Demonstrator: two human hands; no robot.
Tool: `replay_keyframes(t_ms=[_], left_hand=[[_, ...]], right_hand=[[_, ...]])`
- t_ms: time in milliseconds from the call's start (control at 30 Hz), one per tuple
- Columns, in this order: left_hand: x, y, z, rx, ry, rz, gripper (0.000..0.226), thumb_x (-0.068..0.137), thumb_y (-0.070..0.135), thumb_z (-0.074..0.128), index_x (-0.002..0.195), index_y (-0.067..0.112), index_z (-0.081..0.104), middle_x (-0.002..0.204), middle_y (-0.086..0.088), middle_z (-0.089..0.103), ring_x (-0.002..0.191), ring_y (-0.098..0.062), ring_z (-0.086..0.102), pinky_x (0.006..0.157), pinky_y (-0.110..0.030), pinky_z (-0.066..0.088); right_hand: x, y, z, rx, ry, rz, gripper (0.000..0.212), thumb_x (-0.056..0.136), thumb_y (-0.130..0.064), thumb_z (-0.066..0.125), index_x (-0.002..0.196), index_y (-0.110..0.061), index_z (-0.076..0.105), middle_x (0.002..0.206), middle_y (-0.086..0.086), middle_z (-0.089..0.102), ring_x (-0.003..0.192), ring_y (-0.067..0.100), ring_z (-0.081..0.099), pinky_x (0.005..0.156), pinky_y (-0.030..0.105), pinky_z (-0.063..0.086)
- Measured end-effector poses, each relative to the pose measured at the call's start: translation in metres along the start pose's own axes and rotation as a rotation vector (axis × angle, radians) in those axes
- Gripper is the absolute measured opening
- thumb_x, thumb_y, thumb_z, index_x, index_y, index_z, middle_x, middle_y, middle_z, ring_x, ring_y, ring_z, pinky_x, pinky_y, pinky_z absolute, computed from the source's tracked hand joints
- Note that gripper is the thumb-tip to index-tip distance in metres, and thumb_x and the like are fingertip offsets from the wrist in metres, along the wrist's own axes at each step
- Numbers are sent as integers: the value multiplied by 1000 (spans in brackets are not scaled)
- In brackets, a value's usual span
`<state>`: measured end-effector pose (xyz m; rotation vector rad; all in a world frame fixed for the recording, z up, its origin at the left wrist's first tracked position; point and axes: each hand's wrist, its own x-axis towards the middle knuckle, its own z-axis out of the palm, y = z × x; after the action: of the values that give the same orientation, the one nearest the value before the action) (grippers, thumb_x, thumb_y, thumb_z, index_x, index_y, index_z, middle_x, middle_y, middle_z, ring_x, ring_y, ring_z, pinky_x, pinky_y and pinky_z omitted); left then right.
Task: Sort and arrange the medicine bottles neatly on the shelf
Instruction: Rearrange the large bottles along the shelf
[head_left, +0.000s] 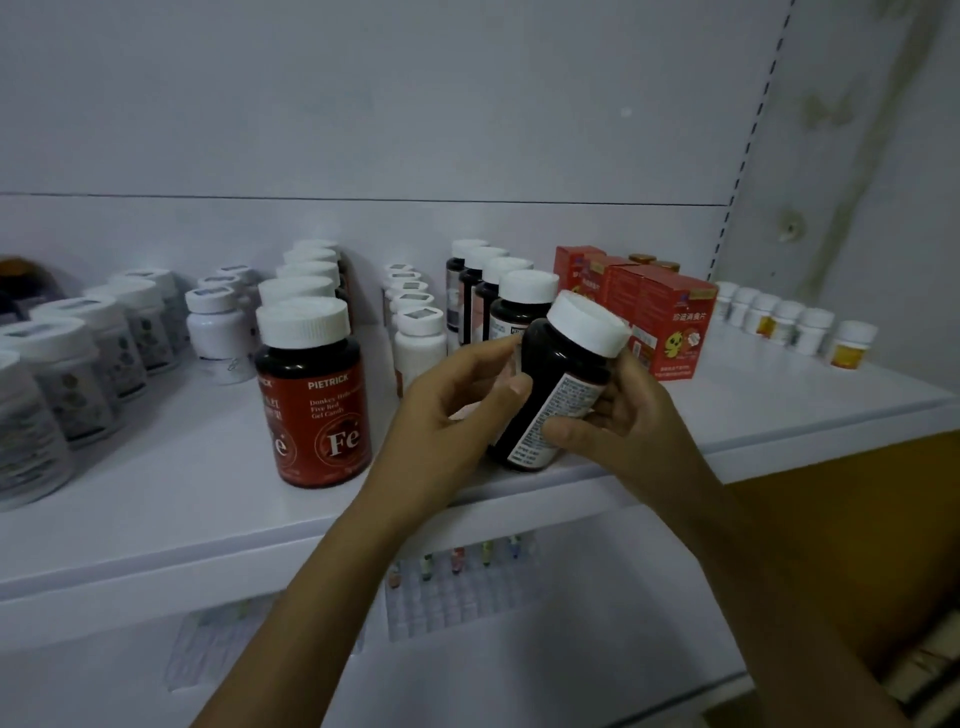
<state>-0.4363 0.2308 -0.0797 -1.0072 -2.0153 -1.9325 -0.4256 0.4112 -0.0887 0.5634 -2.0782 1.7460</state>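
Note:
A dark bottle (558, 387) with a white cap and a printed label tilts to the right above the front edge of the white shelf (182, 499). My left hand (447, 415) grips its left side and my right hand (618, 421) grips its right side. Just behind it stands a row of similar dark bottles (511, 306) with white caps. To the left a row of red-labelled "Fe" bottles (311, 395) runs back toward the wall.
Rows of white bottles (415, 332) and grey-labelled bottles (78, 374) fill the shelf's left half. Red boxes (670, 322) stand right of the held bottle, with small white bottles (810, 327) beyond. A lower shelf holds blister packs (457, 587).

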Motion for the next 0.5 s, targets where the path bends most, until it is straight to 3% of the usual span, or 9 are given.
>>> replay_keyframes(t_ms=[100, 200, 300, 367, 500], left_hand=[[-2, -3, -3, -4, 49, 90, 36, 88, 23, 59, 123, 16, 62, 120, 2, 66, 113, -15, 62, 95, -44, 51], [-5, -1, -3, -4, -15, 181, 32, 88, 23, 60, 118, 14, 65, 116, 3, 68, 110, -13, 63, 94, -42, 51], [-23, 0, 4, -144, -182, 160, 27, 85, 20, 64, 110, 13, 68, 108, 4, 71, 104, -14, 65, 91, -44, 53], [-44, -3, 16, -260, -319, 124, 22, 82, 24, 65, 102, 14, 67, 106, 3, 71, 102, -15, 66, 89, -41, 54], [-100, -13, 57, -426, -605, -119, 20, 75, 25, 71, 89, 14, 62, 103, 4, 71, 97, -11, 66, 80, -27, 54]], right_hand=[[-11, -9, 11, -63, 112, 1, 71, 63, -16, 83, 121, -31, 46, 108, -14, 68, 102, 5, 66, 74, 22, 55], [-41, -24, 30, -110, 326, -14, 72, 65, -23, 77, 129, -27, 44, 123, -11, 59, 110, 5, 61, 76, 21, 55], [-92, -39, 47, -219, 474, -15, 79, 70, -42, 77, 137, -23, 40, 130, -17, 57, 117, 5, 57, 83, 20, 53], [-134, -50, 60, -277, 563, 29, 77, 70, -46, 76, 136, -31, 39, 130, -22, 56, 117, 4, 57, 84, 21, 53], [-226, -60, 81, -319, 742, 237, 75, 75, -24, 80, 139, -25, 40, 129, -13, 59, 116, 7, 58, 83, 21, 53]])
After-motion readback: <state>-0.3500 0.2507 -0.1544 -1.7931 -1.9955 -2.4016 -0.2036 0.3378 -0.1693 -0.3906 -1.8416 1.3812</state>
